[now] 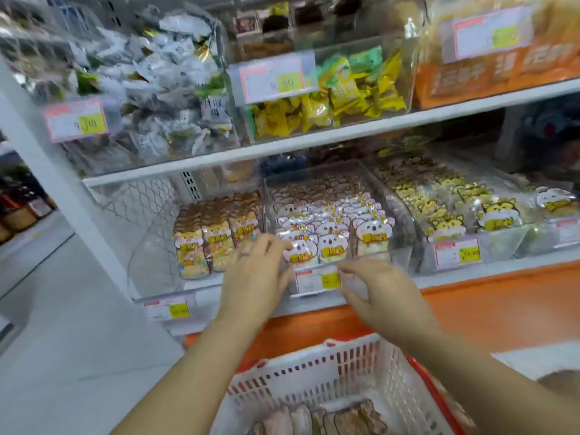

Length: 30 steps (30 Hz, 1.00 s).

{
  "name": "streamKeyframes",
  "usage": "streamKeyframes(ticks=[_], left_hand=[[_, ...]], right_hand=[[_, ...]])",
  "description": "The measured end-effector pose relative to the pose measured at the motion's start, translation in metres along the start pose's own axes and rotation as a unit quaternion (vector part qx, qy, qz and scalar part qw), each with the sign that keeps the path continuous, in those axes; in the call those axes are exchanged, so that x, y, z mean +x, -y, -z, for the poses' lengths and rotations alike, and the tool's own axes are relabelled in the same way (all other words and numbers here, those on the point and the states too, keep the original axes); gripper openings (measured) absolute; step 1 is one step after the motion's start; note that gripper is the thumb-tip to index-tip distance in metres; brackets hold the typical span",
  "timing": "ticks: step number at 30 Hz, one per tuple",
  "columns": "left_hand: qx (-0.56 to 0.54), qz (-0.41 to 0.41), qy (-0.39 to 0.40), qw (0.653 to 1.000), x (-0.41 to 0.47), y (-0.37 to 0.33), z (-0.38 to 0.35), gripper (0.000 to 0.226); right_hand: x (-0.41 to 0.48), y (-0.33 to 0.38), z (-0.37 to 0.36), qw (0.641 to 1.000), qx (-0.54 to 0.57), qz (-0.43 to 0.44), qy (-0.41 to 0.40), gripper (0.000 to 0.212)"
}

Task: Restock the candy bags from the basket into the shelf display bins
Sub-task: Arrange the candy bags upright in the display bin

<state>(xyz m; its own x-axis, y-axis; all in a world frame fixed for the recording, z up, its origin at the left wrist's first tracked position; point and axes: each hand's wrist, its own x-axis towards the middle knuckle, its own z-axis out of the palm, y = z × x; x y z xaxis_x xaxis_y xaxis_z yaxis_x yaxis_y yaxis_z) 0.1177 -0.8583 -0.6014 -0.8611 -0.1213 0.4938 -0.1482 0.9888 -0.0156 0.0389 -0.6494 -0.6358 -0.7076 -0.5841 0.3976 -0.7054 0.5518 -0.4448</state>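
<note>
A clear middle bin (pixel 317 285) on the lower shelf holds rows of white bear-shaped candy bags (pixel 332 243). My left hand (pixel 255 277) curls over the bin's front left corner, fingertips beside the front bag. My right hand (pixel 375 291) holds the bin's front wall by the price label, index finger above and thumb below. To the left a bin (pixel 150 255) holds brown-topped candy bags (pixel 216 240); to the right a bin (pixel 502 255) holds yellow bear bags (pixel 445 221). Below my arms is the white slotted basket (pixel 317 368) with several candy bags (pixel 345 419) at its bottom.
The upper shelf (pixel 314 141) carries bins of grey-white packets (pixel 163 89), yellow packets (pixel 339 95) and an orange box (pixel 489 73). An orange base panel (pixel 489 312) runs below the lower shelf. A white upright (pixel 62 183) and pale floor (pixel 62 340) lie left.
</note>
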Motion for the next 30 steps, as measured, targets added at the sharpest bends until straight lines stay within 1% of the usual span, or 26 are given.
streamKeyframes(ticks=[1,3,4,6,8,10,12,13,15,16,18,20,22,24,26,30], left_hand=[[-0.016,-0.001,-0.023,1.000,-0.017,0.000,-0.002,0.034],[-0.034,0.009,-0.014,0.999,-0.055,-0.004,-0.013,0.030],[-0.042,0.017,0.009,0.999,-0.075,-0.007,-0.023,0.030],[-0.061,0.040,0.080,0.994,-0.116,-0.016,-0.046,0.032],[-0.070,0.062,0.172,0.981,-0.153,-0.021,-0.075,0.034],[-0.070,0.064,0.256,0.962,-0.190,-0.023,-0.102,0.034],[-0.077,0.105,0.339,0.932,-0.223,-0.018,-0.126,0.039],[-0.079,0.139,0.388,0.908,-0.237,-0.015,-0.137,0.045],[-0.086,0.191,0.491,0.846,-0.262,-0.006,-0.158,0.061],[-0.088,0.198,0.532,0.819,-0.271,-0.001,-0.167,0.070],[-0.109,0.206,0.584,0.777,-0.285,0.005,-0.181,0.081],[-0.138,0.206,0.615,0.749,-0.293,0.006,-0.192,0.082],[-0.144,0.186,0.635,0.736,-0.299,0.003,-0.200,0.079],[-0.141,0.171,0.646,0.730,-0.302,-0.003,-0.205,0.078],[-0.147,0.172,0.652,0.724,-0.302,-0.008,-0.210,0.075],[-0.148,0.176,0.659,0.716,-0.298,-0.010,-0.214,0.075]], right_hand=[[-0.014,0.003,-0.005,1.000,0.004,-0.003,0.017,0.038],[-0.042,0.008,-0.021,0.998,-0.005,-0.003,0.062,0.038],[-0.053,0.010,-0.032,0.996,-0.006,-0.005,0.088,0.036],[-0.075,0.010,-0.058,0.985,-0.006,-0.031,0.172,0.038],[-0.092,-0.001,-0.085,0.956,-0.042,-0.069,0.282,0.047],[-0.106,-0.019,-0.107,0.913,-0.084,-0.106,0.386,0.051],[-0.119,-0.043,-0.128,0.865,-0.104,-0.141,0.470,0.050],[-0.126,-0.055,-0.139,0.846,-0.111,-0.154,0.498,0.049],[-0.137,-0.076,-0.160,0.819,-0.123,-0.174,0.532,0.050],[-0.142,-0.085,-0.169,0.808,-0.133,-0.178,0.546,0.053],[-0.153,-0.100,-0.187,0.784,-0.168,-0.177,0.570,0.056],[-0.165,-0.114,-0.198,0.772,-0.198,-0.179,0.577,0.061],[-0.178,-0.126,-0.206,0.770,-0.220,-0.173,0.573,0.067],[-0.187,-0.135,-0.212,0.771,-0.238,-0.170,0.566,0.067],[-0.188,-0.137,-0.216,0.765,-0.250,-0.163,0.570,0.061],[-0.196,-0.132,-0.224,0.746,-0.246,-0.146,0.601,0.042]])
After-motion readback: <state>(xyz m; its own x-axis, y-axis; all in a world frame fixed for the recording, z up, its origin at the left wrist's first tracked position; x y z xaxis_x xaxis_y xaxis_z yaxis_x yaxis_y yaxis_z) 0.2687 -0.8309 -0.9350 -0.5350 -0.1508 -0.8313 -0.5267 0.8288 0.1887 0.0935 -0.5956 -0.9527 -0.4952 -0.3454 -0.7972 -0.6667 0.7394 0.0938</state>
